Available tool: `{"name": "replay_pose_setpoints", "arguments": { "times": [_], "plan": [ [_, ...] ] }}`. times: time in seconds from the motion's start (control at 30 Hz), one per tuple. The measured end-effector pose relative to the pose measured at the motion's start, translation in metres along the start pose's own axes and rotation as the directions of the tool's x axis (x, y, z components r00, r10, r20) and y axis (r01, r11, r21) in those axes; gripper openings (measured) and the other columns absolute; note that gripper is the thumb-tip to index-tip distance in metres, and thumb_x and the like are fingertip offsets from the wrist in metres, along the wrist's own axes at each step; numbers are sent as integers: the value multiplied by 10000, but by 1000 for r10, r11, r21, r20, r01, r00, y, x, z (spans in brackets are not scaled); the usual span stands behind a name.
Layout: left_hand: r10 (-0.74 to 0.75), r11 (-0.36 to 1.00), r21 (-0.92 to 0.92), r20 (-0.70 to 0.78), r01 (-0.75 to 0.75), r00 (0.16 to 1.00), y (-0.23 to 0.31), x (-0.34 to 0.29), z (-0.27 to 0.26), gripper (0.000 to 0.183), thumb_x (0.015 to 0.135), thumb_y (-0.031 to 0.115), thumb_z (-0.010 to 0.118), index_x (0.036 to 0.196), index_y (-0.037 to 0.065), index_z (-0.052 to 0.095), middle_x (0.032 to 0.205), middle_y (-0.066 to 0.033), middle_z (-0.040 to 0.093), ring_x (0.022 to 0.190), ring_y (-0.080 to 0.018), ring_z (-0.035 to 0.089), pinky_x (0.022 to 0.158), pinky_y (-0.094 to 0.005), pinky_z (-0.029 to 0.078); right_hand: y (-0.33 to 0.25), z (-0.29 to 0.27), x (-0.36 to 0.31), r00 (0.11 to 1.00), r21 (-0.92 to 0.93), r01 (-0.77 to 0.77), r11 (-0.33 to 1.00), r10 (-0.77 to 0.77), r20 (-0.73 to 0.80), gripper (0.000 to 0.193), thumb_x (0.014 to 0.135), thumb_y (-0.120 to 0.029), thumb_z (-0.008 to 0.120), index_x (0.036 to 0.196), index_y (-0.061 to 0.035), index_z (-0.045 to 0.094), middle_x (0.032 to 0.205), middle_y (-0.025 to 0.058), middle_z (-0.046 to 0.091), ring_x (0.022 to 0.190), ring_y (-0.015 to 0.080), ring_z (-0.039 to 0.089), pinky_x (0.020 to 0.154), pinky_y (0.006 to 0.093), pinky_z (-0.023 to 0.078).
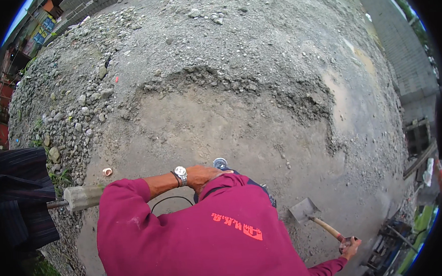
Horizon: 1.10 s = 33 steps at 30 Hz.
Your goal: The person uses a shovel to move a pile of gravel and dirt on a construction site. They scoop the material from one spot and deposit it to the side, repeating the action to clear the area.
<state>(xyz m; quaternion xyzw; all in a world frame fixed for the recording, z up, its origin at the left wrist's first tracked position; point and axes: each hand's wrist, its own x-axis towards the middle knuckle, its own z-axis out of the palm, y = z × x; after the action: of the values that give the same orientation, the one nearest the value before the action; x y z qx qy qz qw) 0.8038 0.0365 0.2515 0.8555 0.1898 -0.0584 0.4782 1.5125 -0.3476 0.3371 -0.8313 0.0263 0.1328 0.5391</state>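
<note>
My right hand (351,248) is wrapped around the grip at the end of a short shovel (326,226), off to my lower right. The shovel's flat metal blade (304,210) is low over the grey ground, with no load visible on it; I cannot tell whether it touches. With a silver watch at the wrist, my left hand (203,176) lies against my dark-trousered leg, fingers stretched toward the right and partly hidden by my maroon sleeve and top. Just beyond it shows the tip of a shoe (220,162). A thin black cord (172,198) loops beside my left arm.
A ragged edge of damp gravel (248,83) borders a scraped, smoother patch ahead. Loose stones (88,99) cover the left. Near my left elbow are a concrete post (83,198) and a dark striped cloth (21,196). A block wall (399,41) runs along the right, with puddles (340,96) before it.
</note>
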Motion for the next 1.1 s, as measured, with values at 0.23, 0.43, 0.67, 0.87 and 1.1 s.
{"name": "replay_pose_setpoints", "arguments": {
  "times": [0.23,0.43,0.67,0.87,1.1],
  "plan": [
    [-19,999,46,132,13,991,-3,15,-7,1233,555,397,877,1525,203,142,1465,-150,401,1297,-355,449,1003,-444,436,21,-12,-14,985,-73,133,988,-140,-99,306,804,-200,732,1055,-76,607,692,-24,484,486,74,418,404,238,303],
    [-29,995,95,185,11,982,-4,25,-15,1228,561,390,875,1525,212,135,1469,-141,398,1285,-355,461,983,-446,455,27,-25,-11,986,-45,67,997,-73,-150,335,820,-231,754,1075,-87,592,674,-54,472,454,48,411,380,230,320],
    [-95,991,120,263,65,960,-10,23,-13,1309,502,450,903,1523,215,119,1493,-118,362,1314,-337,439,1008,-445,456,34,-19,-52,977,12,29,999,-26,-212,249,813,-281,754,871,-124,569,606,-39,449,412,62,400,361,233,315],
    [-74,992,120,291,40,954,-6,27,-15,1297,518,446,899,1522,194,118,1514,-115,332,1337,-334,412,1026,-439,445,47,-39,-58,964,121,-8,993,40,-263,260,820,-264,734,813,-81,548,593,-3,459,405,100,427,356,258,368],
    [9,995,99,224,-32,975,-19,27,-5,1302,497,352,910,1524,211,122,1419,-182,447,1221,-394,512,927,-474,484,45,-28,-83,944,190,-27,981,88,-319,288,840,-281,708,785,-51,543,580,24,473,396,128,450,358,269,402]
  ]
}}
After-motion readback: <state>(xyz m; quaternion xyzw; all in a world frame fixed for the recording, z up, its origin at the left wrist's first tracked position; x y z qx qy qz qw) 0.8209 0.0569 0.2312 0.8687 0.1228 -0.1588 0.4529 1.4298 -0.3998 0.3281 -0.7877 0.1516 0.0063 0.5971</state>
